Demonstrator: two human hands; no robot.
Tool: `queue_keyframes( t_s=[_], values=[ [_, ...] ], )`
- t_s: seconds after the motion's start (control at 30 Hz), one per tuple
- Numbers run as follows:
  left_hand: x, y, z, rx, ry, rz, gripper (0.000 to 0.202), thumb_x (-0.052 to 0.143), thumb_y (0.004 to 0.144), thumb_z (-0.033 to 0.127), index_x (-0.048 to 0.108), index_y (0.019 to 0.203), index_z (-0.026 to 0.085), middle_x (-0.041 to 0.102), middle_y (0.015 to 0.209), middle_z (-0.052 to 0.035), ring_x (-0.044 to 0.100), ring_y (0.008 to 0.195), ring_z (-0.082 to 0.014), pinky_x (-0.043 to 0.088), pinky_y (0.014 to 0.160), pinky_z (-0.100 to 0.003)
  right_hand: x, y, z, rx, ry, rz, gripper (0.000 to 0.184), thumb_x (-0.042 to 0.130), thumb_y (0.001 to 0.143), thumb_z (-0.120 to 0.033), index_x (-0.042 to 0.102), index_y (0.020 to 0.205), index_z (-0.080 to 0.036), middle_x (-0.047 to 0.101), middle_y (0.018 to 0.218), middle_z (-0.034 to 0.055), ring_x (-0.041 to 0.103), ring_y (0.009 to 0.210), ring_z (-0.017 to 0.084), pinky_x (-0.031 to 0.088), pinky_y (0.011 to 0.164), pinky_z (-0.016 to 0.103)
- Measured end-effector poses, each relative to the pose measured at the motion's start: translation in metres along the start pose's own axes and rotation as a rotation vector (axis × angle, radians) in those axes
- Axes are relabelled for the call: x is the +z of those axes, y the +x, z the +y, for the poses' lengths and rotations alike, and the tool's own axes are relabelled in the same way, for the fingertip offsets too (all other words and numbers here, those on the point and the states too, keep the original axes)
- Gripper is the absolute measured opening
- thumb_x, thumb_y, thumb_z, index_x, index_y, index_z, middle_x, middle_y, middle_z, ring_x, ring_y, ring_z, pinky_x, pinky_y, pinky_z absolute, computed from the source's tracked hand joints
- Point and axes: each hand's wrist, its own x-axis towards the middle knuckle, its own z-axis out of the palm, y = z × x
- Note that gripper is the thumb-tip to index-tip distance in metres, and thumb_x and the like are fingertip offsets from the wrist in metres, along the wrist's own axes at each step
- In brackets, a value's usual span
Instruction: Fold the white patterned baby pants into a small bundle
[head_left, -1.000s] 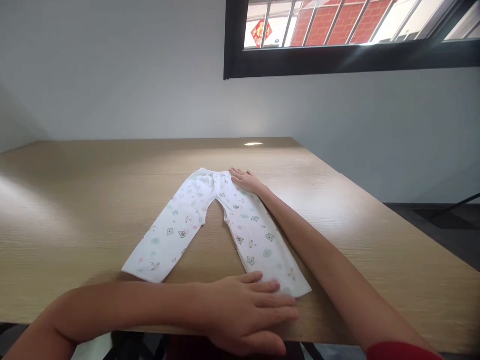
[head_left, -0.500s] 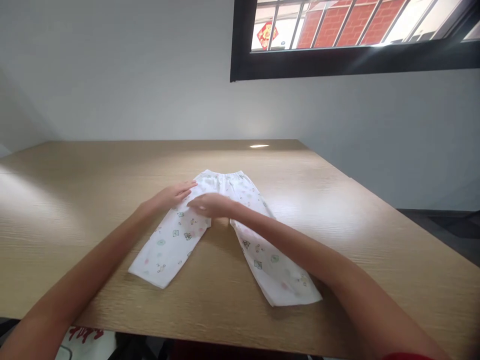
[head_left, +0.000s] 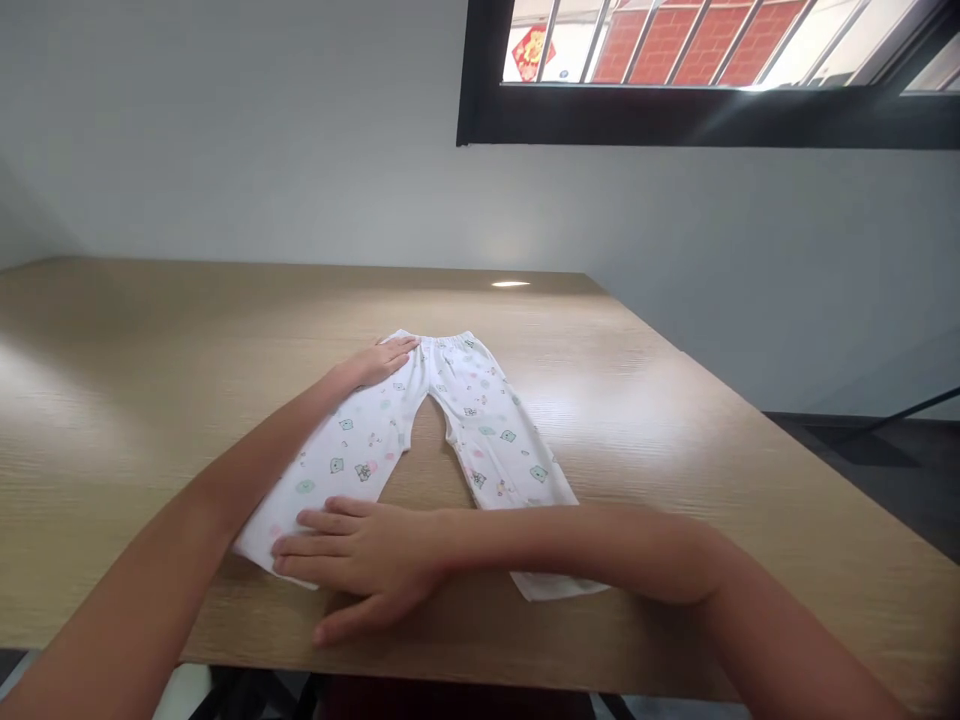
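A small pair of white trousers (head_left: 480,420) with a pastel print lies flat on the wooden table (head_left: 712,440), waistband away from me and both legs spread toward me. My left hand (head_left: 379,361) lies open and flat on the left end of the waistband. My right arm crosses in front of me over the right leg's cuff, and my right hand (head_left: 360,560) rests open, fingers stretched out, on the cuff of the left leg near the table's front edge.
The table's right edge runs diagonally back toward a grey wall. A dark-framed window (head_left: 705,70) sits high on that wall. Dark floor (head_left: 885,450) shows to the right beyond the table.
My left hand slid from the left leg's top to the waistband's left end. My right hand came back from the trousers' middle and crossed over to the left leg's cuff.
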Motion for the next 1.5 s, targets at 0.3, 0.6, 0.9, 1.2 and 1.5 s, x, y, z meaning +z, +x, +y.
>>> queue_keyframes(
  t_s=[0.3,0.6,0.9,1.2,1.5],
  values=[
    [-0.005,-0.04,0.144,0.107,0.116,0.157,0.024,0.041,0.08,0.015,0.062,0.092,0.015,0.06,0.096,-0.0063,0.054,0.088,-0.0184,0.036,0.083,-0.036,-0.103,-0.093,0.101,0.909,0.082,0.565,0.02,0.043,0.085,-0.018,0.053,0.068,-0.016,0.057,0.066,0.0007,0.051,0.06,0.012,0.035,0.053,0.023],
    [0.014,-0.058,0.288,0.416,0.017,-0.035,0.036,0.033,0.087,0.048,0.045,0.118,0.034,0.056,0.08,-0.005,0.053,0.06,-0.0168,0.037,0.051,-0.026,-0.085,-0.168,0.16,1.342,0.087,0.765,0.037,0.052,0.075,-0.018,0.043,0.111,-0.011,0.057,0.072,0.0053,0.053,0.067,0.019,0.038,0.056,0.026],
    [0.04,-0.057,0.305,0.404,0.035,0.038,0.022,0.038,0.083,0.032,0.052,0.082,0.015,0.051,0.073,-0.009,0.048,0.053,-0.0165,0.034,0.04,-0.025,-0.094,-0.166,0.17,1.237,0.419,0.774,0.058,0.057,0.072,-0.019,0.036,0.125,-0.024,0.05,0.059,-0.0046,0.047,0.049,0.01,0.04,0.046,0.02],
    [-0.024,-0.111,0.283,-0.039,-0.322,0.395,0.009,0.038,0.079,0.019,0.043,0.072,0.018,0.05,0.071,-0.0034,0.049,0.062,-0.0129,0.044,0.056,-0.024,-0.121,-0.139,0.182,1.128,0.511,0.764,0.02,0.055,0.076,-0.026,0.061,0.09,-0.013,0.057,0.079,0.0072,0.053,0.063,0.012,0.044,0.053,0.021],
    [-0.06,-0.229,0.168,-1.076,-0.231,0.206,0.013,0.038,0.078,0.032,0.044,0.077,0.022,0.051,0.058,0.0028,0.05,0.052,-0.016,0.036,0.052,-0.026,-0.119,-0.018,0.187,0.946,0.355,0.443,0.042,0.04,0.086,-0.026,0.042,0.128,-0.019,0.052,0.119,0.0095,0.055,0.094,0.018,0.048,0.076,0.028]
  ],
)
